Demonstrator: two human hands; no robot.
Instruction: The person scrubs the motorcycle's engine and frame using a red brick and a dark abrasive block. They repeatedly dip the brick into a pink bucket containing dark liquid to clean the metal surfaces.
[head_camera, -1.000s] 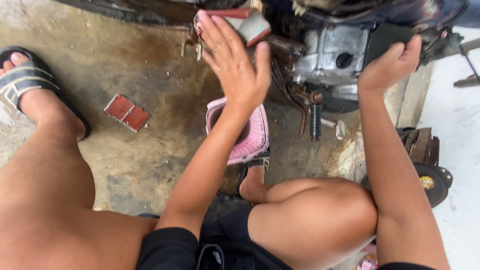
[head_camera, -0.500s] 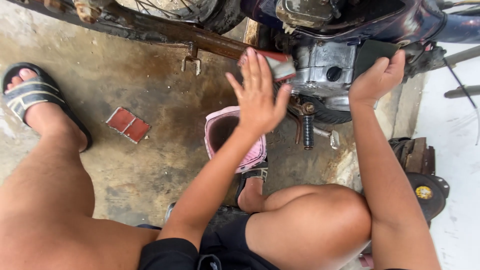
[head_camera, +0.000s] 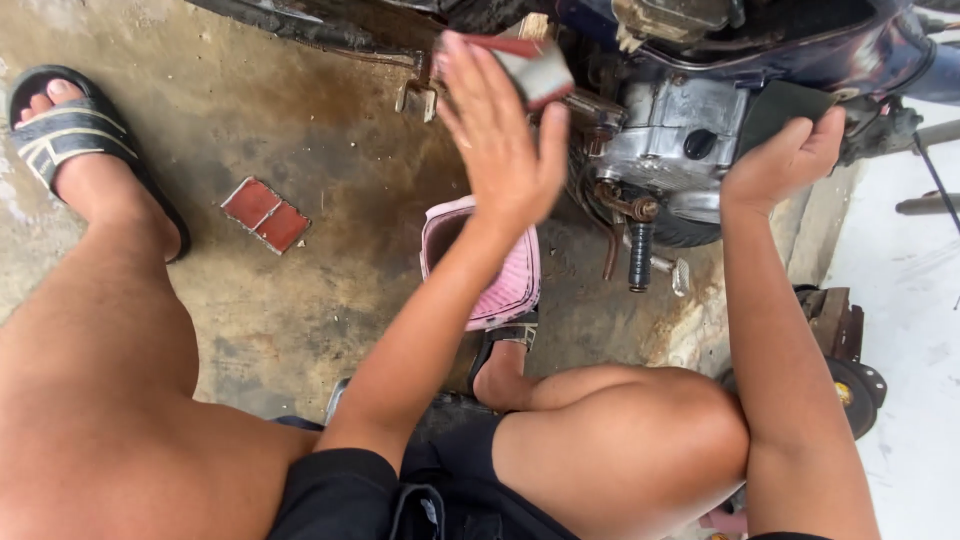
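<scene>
My left hand (head_camera: 500, 140) is raised with the fingers spread, and it grips a small red and grey block (head_camera: 525, 62), maybe a sanding block, between the thumb side and the fingertips. The block is at the top of this hand, just beside the engine (head_camera: 680, 135) of the motorbike. My right hand (head_camera: 775, 165) presses against a dark flat cover (head_camera: 790, 100) on the engine side, the fingers curled over its edge; I cannot tell if it really grasps the cover or only leans on it.

Under my left wrist there is a pink basin (head_camera: 510, 275) on the stained concrete floor (head_camera: 330, 280). Between my two hands, lower down, the kick pedal (head_camera: 640, 255) hangs from the engine. Far to the left of my left hand lies a red tile piece (head_camera: 266, 214), near my foot in the sandal (head_camera: 70, 135).

I think several things can go wrong here. My grip on the block is loose and only at the fingertips, so it may slip and fall into the basin or under the bike. The floor looks oily, so my sandal could slide while I squat. If my right hand pushes too hard, the cover could move, and sharp engine edges may cut my fingers.
</scene>
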